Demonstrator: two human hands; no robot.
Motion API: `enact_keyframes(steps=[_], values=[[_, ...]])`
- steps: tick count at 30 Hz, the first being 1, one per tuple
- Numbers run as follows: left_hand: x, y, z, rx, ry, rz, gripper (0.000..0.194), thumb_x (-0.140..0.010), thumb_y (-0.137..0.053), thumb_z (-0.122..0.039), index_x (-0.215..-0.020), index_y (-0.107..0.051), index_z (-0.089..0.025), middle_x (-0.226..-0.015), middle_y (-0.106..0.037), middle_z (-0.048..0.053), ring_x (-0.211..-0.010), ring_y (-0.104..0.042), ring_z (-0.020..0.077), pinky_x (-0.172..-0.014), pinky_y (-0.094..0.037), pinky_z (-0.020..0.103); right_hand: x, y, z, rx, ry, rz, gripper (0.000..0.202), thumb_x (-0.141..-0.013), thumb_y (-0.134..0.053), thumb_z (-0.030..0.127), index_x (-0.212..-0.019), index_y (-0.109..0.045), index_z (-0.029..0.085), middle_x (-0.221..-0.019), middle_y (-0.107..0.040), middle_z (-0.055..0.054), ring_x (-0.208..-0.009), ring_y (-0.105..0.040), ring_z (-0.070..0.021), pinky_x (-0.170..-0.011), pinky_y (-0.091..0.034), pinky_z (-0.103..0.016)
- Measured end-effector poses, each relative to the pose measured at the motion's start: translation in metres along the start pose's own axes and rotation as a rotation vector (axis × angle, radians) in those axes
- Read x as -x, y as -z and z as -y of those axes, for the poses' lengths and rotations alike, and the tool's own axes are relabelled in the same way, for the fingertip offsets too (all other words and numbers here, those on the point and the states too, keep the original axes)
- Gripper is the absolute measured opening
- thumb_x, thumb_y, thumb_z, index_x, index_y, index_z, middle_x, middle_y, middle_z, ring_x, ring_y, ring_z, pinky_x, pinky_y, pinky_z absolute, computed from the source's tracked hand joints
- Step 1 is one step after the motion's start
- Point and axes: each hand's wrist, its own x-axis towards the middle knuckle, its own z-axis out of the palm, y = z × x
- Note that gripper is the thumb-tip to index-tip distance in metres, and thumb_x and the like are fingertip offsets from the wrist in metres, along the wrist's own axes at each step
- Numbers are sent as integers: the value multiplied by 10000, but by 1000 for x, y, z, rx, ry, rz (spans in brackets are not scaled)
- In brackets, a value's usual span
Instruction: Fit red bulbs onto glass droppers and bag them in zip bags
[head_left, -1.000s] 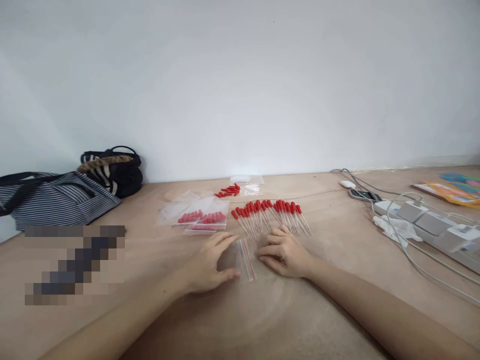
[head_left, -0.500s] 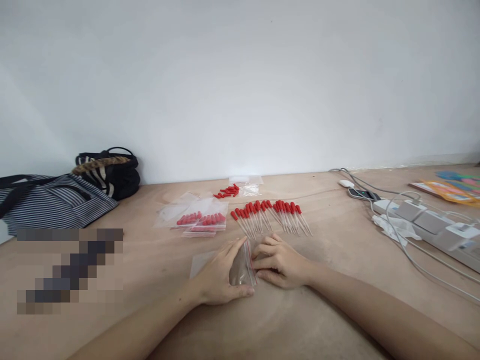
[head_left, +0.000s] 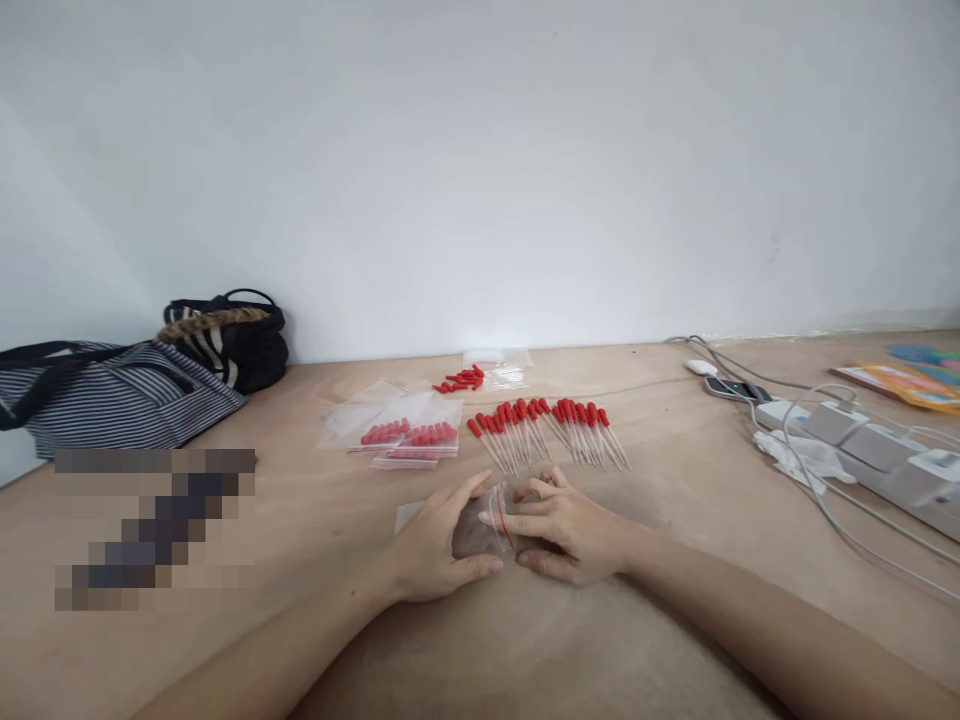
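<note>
A small clear zip bag (head_left: 491,525) with a red line along its mouth lies in front of me. My left hand (head_left: 439,545) spans it, thumb and index finger apart at its two edges, with the mouth bowed between them. From the right, the stretched index finger of my right hand (head_left: 566,530) reaches to the bag's mouth and appears to be inside it. The right thumb is apart, the other fingers bent. Just beyond lie several thin clear droppers with red bulbs (head_left: 517,425). Zip bags holding red-bulbed droppers (head_left: 409,435) lie to the left of these.
Loose red bulbs (head_left: 461,380) and clear tubes (head_left: 506,377) lie near the wall. A striped bag (head_left: 135,400) and a black bag (head_left: 240,345) stand at the left. On the right are a power strip (head_left: 930,505), cables, tissue (head_left: 799,455) and a small black device (head_left: 735,389).
My right index finger has stretched leftward into the mouth of the zip bag. My left hand stays around the bag. The whole view has shifted slightly.
</note>
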Motion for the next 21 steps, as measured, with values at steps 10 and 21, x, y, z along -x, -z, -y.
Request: enact_keyframes(steps=[10, 21], values=[[-2, -2, -1, 44, 45, 45, 823, -648, -688, -402, -1322, -246, -240, -1260, -469, 91, -1157, -429, 281, -941, -359, 425, 26, 24, -84, 137, -952, -677, 193, -750, -494, 293, -798, -619, 154, -820, -632, -85, -806, -547, -201, -711, -393, -306], [-4, 0, -4, 43, 57, 44, 806, -633, -697, -419, -1300, -276, -257, -1262, -472, 82, -1147, -443, 279, -929, -372, 416, 48, 31, -122, -21, -1416, -470, 481, -624, -614, 284, -1052, -543, 75, -905, -644, -142, -850, -598, -234, -642, -417, -258]])
